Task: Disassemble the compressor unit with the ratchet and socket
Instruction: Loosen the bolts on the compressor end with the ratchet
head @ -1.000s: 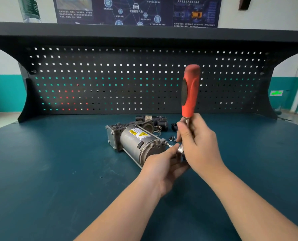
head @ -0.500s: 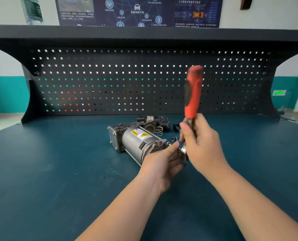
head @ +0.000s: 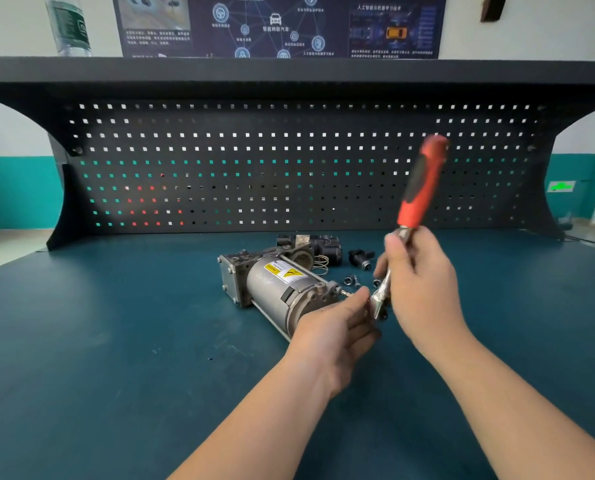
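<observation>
Compressor unit [head: 275,289] on workbench [head: 116,341], loose parts [head: 353,280] behind, perhaps bolts

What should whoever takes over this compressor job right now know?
Right hand grips the red-handled metal ratchet by its steel shank, handle tilted up. Left hand pinches at the ratchet's head beside the grey cylindrical compressor unit lying on the blue-green bench.
Done: small loose bolts and black removed parts lie behind it.
Left: the end housing remains attached; seat the socket and continue.
</observation>
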A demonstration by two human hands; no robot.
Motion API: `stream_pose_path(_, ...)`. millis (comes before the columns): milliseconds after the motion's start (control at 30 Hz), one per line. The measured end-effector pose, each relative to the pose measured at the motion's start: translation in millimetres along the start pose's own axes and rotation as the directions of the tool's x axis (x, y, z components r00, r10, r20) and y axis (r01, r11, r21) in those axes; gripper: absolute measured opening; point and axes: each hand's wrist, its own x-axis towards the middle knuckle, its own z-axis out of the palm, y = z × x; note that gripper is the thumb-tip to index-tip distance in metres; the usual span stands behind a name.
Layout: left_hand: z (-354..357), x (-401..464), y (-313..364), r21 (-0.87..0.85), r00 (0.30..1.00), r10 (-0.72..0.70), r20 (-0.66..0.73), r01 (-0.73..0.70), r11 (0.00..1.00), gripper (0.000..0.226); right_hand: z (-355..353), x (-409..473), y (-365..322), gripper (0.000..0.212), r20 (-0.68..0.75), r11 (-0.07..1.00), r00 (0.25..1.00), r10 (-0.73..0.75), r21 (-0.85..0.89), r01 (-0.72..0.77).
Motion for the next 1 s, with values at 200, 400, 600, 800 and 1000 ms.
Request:
stream_pose_path(200,3.6,0.3,-0.1,-0.064,1.0,-0.021,-0.013,0.02,0.998,0.006,4.0,-2.9,6.6,0.024,-0.116,0.99,0.983,0.142,-0.003,-0.144)
stream_pose_path(400,4.3,-0.7,-0.8,-0.087,1.0,-0.008,-0.003,0.008,0.996,0.011,6.7,3.4,27.3,0.029,0.044,0.442,0.574,0.818,0.59,-0.676)
stream_pose_path(600,3.2,-1.8,-3.6,-0.03,1.0,0.0,0.021,0.001,1.0,0.009,0.6,-8.2,-2.5,0.019,0.087,0.977,0.982,-0.166,-0.119,0.176)
stream_pose_path(800,5.7,-1.0,-1.7,-0.073,1.0,-0.029,0.003,0.029,0.997,0.007,2.4,3.1,14.3,0.026,-0.177,0.902,0.893,0.414,0.212,-0.376)
stream_pose_path(1000,5.4,-3.3,-1.4,-0.103,1.0,-0.012,0.013,0.013,0.995,0.008,1.2,4.1,15.1,0.023,-0.077,0.924,0.951,0.299,0.274,-0.268)
